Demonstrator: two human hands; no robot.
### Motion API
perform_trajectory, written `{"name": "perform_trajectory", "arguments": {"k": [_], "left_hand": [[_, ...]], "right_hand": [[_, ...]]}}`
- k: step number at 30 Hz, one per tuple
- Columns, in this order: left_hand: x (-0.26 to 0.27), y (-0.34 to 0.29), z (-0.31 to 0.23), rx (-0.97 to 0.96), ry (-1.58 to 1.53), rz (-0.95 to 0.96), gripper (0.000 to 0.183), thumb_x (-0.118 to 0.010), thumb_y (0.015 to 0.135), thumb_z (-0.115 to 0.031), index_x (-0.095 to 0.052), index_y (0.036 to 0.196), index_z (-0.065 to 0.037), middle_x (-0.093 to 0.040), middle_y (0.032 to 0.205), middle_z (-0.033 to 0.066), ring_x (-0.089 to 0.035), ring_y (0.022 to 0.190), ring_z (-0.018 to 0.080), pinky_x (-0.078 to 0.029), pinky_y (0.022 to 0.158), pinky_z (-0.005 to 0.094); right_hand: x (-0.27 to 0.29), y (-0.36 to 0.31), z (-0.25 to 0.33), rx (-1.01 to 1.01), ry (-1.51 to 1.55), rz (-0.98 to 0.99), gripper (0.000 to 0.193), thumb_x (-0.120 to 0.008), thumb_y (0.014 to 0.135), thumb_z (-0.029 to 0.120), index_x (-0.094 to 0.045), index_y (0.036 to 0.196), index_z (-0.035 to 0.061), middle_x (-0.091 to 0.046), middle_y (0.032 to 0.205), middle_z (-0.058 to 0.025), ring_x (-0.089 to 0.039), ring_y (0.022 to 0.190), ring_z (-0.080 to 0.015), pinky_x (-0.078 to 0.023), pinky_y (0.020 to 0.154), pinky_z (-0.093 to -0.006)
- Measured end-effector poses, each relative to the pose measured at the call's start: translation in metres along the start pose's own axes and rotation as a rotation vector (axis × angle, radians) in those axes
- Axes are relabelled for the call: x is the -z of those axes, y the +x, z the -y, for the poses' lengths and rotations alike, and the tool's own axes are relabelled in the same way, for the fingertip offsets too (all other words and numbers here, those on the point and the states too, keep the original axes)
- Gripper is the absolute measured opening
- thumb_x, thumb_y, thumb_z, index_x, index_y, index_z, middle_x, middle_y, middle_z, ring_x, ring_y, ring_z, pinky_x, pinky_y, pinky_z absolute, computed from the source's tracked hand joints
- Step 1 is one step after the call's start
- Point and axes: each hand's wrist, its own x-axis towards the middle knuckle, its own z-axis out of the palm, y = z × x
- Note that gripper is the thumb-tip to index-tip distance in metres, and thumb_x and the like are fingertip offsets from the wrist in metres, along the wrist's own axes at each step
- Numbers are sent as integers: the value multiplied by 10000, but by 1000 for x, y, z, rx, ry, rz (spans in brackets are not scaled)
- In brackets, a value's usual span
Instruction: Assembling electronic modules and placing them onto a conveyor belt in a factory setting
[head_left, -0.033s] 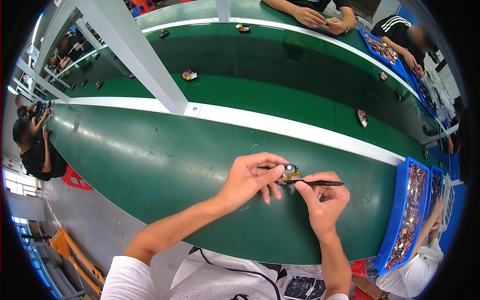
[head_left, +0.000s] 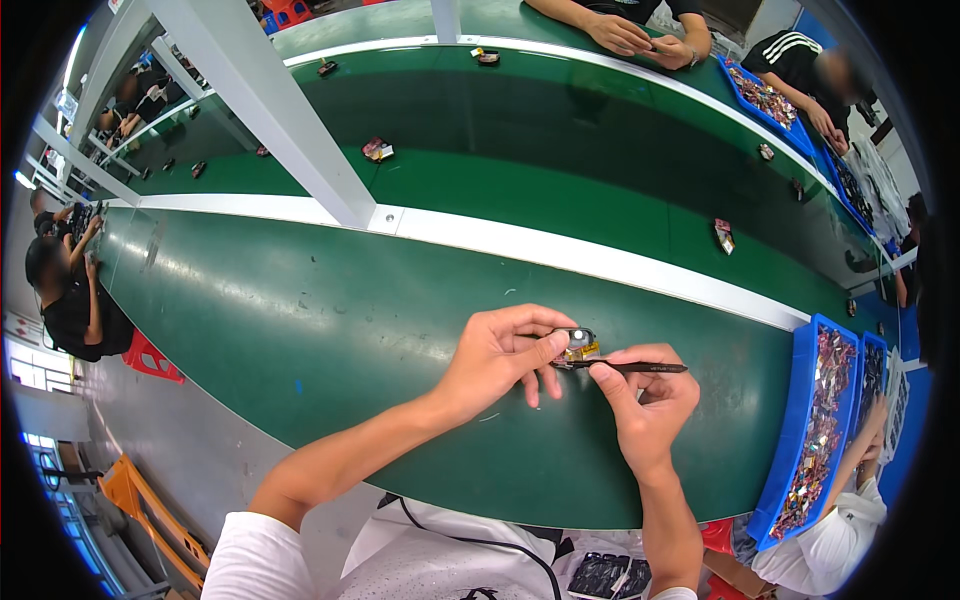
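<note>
Over the green worktable, my left hand pinches a small black-rimmed electronic part between thumb and fingers. A yellow strip and a pale, shiny area show on it; its left side is hidden under my thumb. My right hand grips black tweezers between thumb and forefinger, their handle pointing right. The tweezers' narrow tip touches or lies just at the part's near edge; exact contact is too small to make out. Both hands are close together, just above the table surface.
A blue tray full of small colourful parts stands at the table's right edge. Beyond a white rail, a green conveyor belt carries scattered small parts. A grey post rises at left. Co-workers sit around.
</note>
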Motion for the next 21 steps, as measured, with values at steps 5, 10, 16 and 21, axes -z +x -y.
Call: {"name": "perform_trajectory", "arguments": {"k": [5, 10, 16, 21], "left_hand": [[0, 0, 0, -9, 6, 18, 290, -634, 1017, -126, -642, 1231, 70, -709, 972, 138, -682, 634, 162, -521, 477, 256], [-3, -1, 1, -69, 45, -18, 269, -637, 1007, -81, -640, 1222, 81, -691, 948, 116, -635, 605, 113, -494, 479, 232], [-4, -2, 1, -74, 53, -22, 281, -630, 1013, -83, -635, 1243, 78, -678, 923, 101, -620, 602, 103, -492, 481, 231], [-5, -2, 3, -79, 61, -31, 294, -627, 1015, -81, -629, 1261, 78, -678, 923, 98, -628, 610, 107, -494, 479, 232]], "right_hand": [[0, -1, 1, 111, -94, -17, 129, -834, 798, -35, -728, 868, -11, -694, 746, -22, -442, 484, -3, -290, 449, -185], [0, -1, 0, 139, -113, -26, 136, -837, 798, -32, -728, 874, -10, -702, 750, -26, -446, 482, -3, -293, 445, -185], [-2, -3, 0, 147, -86, -53, 136, -839, 797, -30, -722, 863, -6, -717, 751, -34, -447, 475, -1, -293, 439, -182], [-2, -3, 1, 236, -148, -41, 135, -839, 795, -22, -719, 852, -3, -743, 767, -54, -445, 460, 0, -286, 428, -183]]}}
